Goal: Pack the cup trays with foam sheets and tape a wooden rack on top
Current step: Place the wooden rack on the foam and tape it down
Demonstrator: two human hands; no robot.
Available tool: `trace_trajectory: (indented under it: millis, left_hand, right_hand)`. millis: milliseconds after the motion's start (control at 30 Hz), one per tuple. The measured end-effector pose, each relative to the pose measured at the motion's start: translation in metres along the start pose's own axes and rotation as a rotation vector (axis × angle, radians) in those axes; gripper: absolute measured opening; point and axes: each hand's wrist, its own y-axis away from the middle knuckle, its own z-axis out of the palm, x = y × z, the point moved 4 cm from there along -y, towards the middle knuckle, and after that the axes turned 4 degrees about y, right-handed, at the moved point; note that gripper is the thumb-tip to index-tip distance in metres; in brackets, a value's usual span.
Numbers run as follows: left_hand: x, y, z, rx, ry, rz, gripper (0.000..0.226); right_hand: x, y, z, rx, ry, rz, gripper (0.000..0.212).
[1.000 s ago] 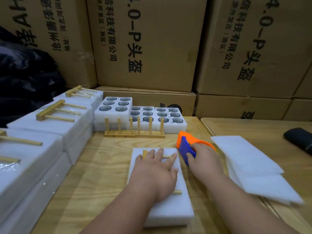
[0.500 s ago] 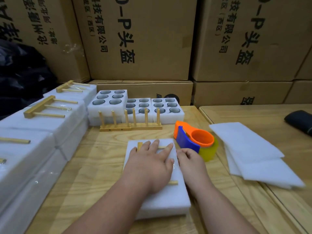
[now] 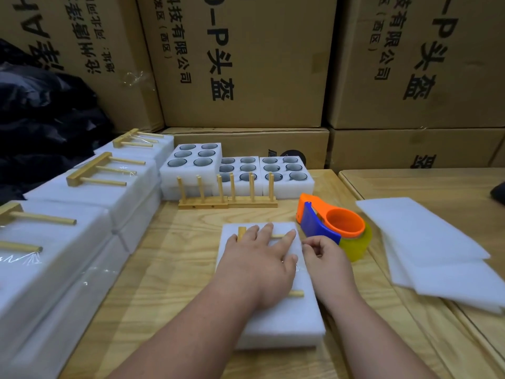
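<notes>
Since 1 s ago, right hand (image 3: 326, 257) left tape dispenser (image 3: 332, 224), fingers now curled, pinching at pack (image 3: 276, 315) edge, prob tape end. Left hand (image 3: 259, 265) flat, pressing wooden rack (image 3: 241, 232) onto pack mid-table. Foam's soft, light; grip sides.

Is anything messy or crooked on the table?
Mostly tidy. The loose foam sheets on the right lie fanned out, edges not lined up. The tape dispenser lies on its side beside the foam pack.
</notes>
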Motion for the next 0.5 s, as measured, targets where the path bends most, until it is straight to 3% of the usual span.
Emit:
trace_trajectory:
  millis: [100,333,500]
  left_hand:
    - [0.0013,0.0003,-0.0010,-0.015,0.002,-0.005,0.058]
    - [0.0042,-0.0005,-0.0044,-0.049,0.015,0.004,0.058]
    - [0.0000,0.0028,-0.0045,0.104,0.088,0.041,0.065]
  right_hand:
    - [-0.0010,0.0000,0.0001,0.035,-0.068,0.004,0.016]
    - [0.0029,-0.0068,0.0008,-0.040,0.104,-0.040,0.012]
    - [-0.0015,-0.0071,0.0015,-0.067,0.344,-0.073,0.007]
